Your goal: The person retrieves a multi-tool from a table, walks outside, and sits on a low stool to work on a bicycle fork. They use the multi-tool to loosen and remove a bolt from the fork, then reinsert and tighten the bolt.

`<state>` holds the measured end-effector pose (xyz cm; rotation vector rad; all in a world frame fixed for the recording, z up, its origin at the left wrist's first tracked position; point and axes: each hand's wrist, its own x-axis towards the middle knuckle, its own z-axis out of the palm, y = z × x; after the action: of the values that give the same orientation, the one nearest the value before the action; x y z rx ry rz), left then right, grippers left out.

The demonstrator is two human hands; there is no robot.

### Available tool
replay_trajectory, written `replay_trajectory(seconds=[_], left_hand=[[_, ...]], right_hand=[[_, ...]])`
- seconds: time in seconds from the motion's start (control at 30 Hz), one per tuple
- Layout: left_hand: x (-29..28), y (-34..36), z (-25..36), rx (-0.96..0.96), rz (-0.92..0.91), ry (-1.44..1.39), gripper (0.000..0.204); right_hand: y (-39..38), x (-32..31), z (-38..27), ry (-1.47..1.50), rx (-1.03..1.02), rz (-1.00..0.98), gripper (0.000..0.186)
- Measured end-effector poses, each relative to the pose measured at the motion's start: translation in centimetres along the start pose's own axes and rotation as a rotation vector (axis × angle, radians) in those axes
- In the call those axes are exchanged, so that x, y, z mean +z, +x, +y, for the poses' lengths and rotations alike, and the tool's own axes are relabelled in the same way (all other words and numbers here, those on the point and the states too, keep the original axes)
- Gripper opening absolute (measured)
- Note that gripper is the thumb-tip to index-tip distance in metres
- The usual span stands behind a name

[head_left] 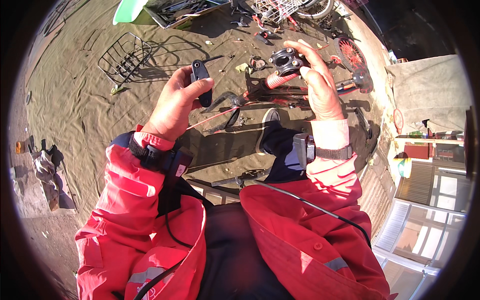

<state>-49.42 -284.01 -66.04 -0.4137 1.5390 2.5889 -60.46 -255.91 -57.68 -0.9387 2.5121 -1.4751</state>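
Note:
My left hand is closed around a black folding hex key set, with the thumb pressed on its side. One thin key sticks out of it toward the right. In the fingers of my right hand is a black bicycle handlebar stem with a round clamp opening and several bolts. The two hands are raised and apart, and the key does not touch the stem. Below them on the ground lies a dark bicycle frame with a red coil spring, partly hidden behind my right hand.
A black wire rack lies on the cloth-covered ground at the far left. Behind it stand a tray of tools and a green container. A white wire basket and a red-spoked wheel lie at the far right.

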Motion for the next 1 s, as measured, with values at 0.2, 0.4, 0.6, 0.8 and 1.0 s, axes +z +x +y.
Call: replay_trajectory(seconds=[0.2, 0.4, 0.6, 0.8, 1.0], left_hand=[[0.0, 0.2, -0.1, -0.006, -0.005, -0.006, 0.036], [-0.1, 0.3, -0.2, -0.009, -0.011, -0.01, 0.035], [-0.1, 0.4, -0.2, -0.005, -0.007, -0.017, 0.034], [0.0, 0.5, -0.3, -0.003, -0.013, -0.024, 0.034], [0.0, 0.5, -0.3, 0.009, -0.029, -0.076, 0.036]], right_hand=[[0.0, 0.3, 0.1, 0.024, -0.01, 0.036, 0.05], [0.3, 0.2, 0.3, 0.014, -0.005, 0.019, 0.052], [0.4, 0.3, -0.1, 0.087, 0.0, 0.0, 0.054], [0.4, 0.3, -0.7, 0.167, 0.022, -0.015, 0.051], [0.2, 0.5, -0.8, 0.2, 0.056, 0.022, 0.049]])
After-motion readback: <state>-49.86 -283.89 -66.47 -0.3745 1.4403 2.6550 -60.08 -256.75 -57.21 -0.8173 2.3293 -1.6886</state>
